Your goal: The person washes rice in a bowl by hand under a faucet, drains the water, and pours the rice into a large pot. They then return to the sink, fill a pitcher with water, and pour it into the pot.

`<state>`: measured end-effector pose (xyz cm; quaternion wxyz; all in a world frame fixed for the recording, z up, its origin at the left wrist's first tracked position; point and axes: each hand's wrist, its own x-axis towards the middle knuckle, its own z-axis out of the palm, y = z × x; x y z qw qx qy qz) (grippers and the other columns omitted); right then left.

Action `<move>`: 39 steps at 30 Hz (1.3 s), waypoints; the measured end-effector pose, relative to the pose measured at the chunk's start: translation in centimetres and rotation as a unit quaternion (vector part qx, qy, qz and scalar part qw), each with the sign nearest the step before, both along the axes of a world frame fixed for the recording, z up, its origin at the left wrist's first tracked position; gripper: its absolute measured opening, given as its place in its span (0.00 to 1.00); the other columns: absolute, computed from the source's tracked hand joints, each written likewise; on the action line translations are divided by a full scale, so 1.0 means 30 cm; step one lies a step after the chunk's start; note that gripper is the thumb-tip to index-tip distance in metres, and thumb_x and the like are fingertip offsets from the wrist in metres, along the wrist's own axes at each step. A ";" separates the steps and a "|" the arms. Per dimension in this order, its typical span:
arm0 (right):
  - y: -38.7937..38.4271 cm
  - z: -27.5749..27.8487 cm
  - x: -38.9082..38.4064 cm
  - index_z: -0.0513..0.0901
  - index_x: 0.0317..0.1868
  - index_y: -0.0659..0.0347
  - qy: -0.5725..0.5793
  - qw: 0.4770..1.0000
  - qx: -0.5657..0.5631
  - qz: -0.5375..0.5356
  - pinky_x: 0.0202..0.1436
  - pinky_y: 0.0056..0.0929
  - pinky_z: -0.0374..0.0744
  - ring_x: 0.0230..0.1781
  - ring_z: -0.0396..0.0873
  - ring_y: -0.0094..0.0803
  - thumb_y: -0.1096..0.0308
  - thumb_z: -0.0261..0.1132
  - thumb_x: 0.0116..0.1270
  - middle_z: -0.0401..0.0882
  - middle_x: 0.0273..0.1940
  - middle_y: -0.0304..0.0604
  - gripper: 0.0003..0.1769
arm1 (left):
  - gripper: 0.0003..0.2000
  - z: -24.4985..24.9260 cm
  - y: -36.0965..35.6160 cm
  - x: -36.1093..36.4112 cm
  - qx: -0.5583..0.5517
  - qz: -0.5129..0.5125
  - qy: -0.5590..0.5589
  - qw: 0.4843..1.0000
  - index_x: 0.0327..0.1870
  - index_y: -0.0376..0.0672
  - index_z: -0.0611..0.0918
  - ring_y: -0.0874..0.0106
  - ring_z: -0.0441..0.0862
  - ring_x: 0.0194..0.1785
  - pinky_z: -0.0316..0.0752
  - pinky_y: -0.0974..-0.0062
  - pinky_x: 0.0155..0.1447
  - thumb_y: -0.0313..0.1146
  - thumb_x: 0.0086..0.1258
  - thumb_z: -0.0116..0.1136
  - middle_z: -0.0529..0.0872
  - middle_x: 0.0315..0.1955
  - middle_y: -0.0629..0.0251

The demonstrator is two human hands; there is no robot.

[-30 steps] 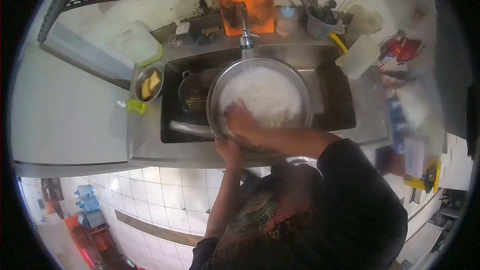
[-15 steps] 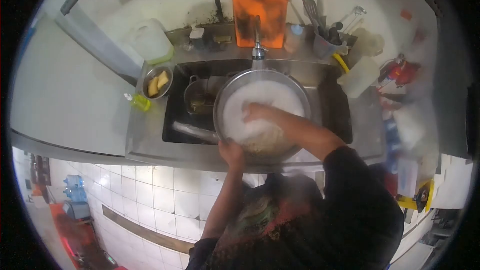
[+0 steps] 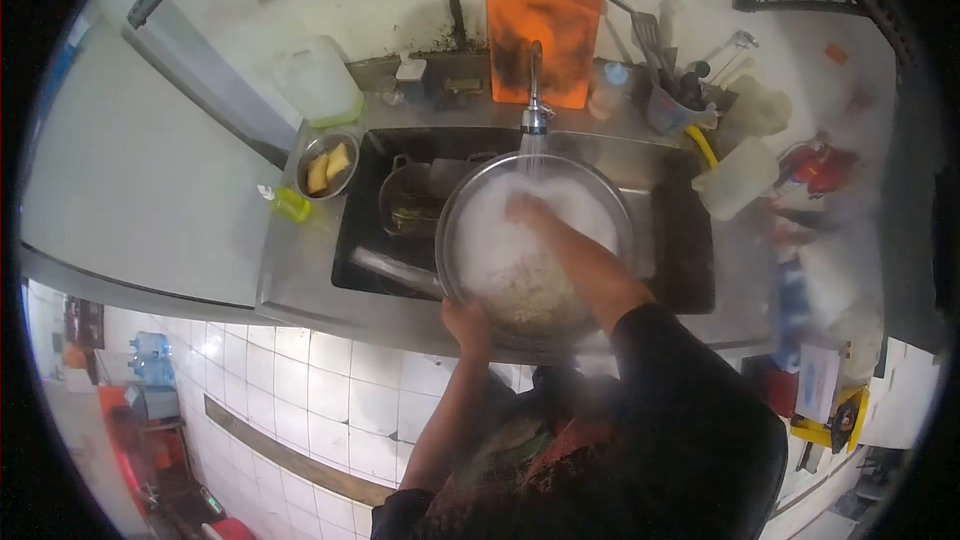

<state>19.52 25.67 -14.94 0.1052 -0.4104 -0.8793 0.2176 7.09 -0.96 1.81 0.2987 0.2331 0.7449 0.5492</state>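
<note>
A large round metal pan (image 3: 628,240) with a long handle (image 3: 395,268) rests over the sink, full of white foam (image 3: 490,230) with a pale, lumpy patch near its front. Water runs into it from the faucet (image 3: 536,118). My left hand (image 3: 467,326) grips the pan's front left rim, fingers partly hidden beneath it. In the foam, near the back of the pan, is my right hand (image 3: 527,210); its fingers are blurred and covered, so their hold cannot be made out.
Left of the pan, a smaller pot (image 3: 405,202) lies in the sink. A bowl with yellow pieces (image 3: 328,166), a green soap bottle (image 3: 290,204) and a jug (image 3: 318,85) stand left. Behind are an orange board (image 3: 510,25) and a utensil holder (image 3: 672,110).
The whole view has shifted, so the sink sits slightly lower and further right. My right hand has moved toward the back of the pan, and more of the lumpy patch shows in front.
</note>
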 end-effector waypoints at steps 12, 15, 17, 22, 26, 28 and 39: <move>-0.619 0.497 -0.009 0.73 0.59 0.59 -0.040 0.967 0.213 -0.133 0.68 0.68 0.46 0.60 0.67 0.56 0.47 0.60 0.59 0.68 0.61 0.55 0.32 | 0.10 -0.196 -0.025 -0.029 0.115 -0.044 0.096 0.988 0.39 0.29 0.74 0.61 0.76 0.33 0.71 0.65 0.39 0.23 0.56 0.51 0.79 0.29 0.52; -0.518 0.448 -0.004 0.72 0.61 0.58 -0.167 0.966 0.104 -0.165 0.68 0.68 0.46 0.60 0.67 0.55 0.46 0.60 0.58 0.69 0.61 0.51 0.34 | 0.09 -0.138 -0.036 -0.030 0.081 -0.054 0.072 0.993 0.36 0.29 0.75 0.58 0.76 0.32 0.71 0.63 0.40 0.24 0.56 0.51 0.79 0.27 0.50; -0.389 0.363 -0.003 0.73 0.60 0.58 -0.217 0.958 0.015 -0.189 0.67 0.63 0.50 0.60 0.68 0.53 0.46 0.61 0.58 0.71 0.60 0.51 0.33 | 0.08 -0.100 -0.031 -0.041 0.019 -0.054 0.093 0.994 0.35 0.29 0.75 0.59 0.77 0.31 0.71 0.63 0.39 0.24 0.57 0.51 0.79 0.26 0.51; -0.188 0.231 0.020 0.76 0.58 0.58 -0.210 0.955 -0.129 -0.163 0.65 0.50 0.60 0.59 0.70 0.49 0.45 0.62 0.57 0.75 0.57 0.52 0.33 | 0.09 -0.045 -0.014 -0.009 0.087 -0.015 0.077 0.993 0.36 0.29 0.76 0.58 0.79 0.32 0.72 0.64 0.40 0.24 0.56 0.51 0.82 0.28 0.50; -0.176 0.365 0.075 0.78 0.56 0.58 -0.091 0.972 -0.216 0.016 0.63 0.41 0.68 0.58 0.72 0.45 0.45 0.62 0.57 0.78 0.55 0.52 0.32 | 0.10 -0.189 -0.014 -0.029 0.090 -0.040 0.052 0.994 0.37 0.31 0.77 0.57 0.80 0.34 0.73 0.64 0.41 0.24 0.55 0.50 0.82 0.30 0.50; -0.222 0.559 0.112 0.81 0.53 0.59 -0.035 0.934 -0.332 0.129 0.62 0.36 0.70 0.57 0.74 0.41 0.45 0.64 0.56 0.79 0.53 0.51 0.31 | 0.10 -0.147 -0.012 -0.022 0.106 -0.017 0.054 0.993 0.37 0.31 0.76 0.58 0.80 0.33 0.73 0.64 0.41 0.24 0.54 0.51 0.82 0.29 0.50; -0.383 0.331 0.407 0.77 0.56 0.61 0.130 0.839 -0.425 -0.314 0.61 0.45 0.70 0.56 0.75 0.45 0.45 0.48 0.68 0.77 0.55 0.51 0.30 | 0.08 -0.144 -0.013 -0.015 0.079 0.003 0.001 0.997 0.34 0.34 0.75 0.61 0.78 0.31 0.72 0.65 0.40 0.23 0.53 0.49 0.79 0.25 0.53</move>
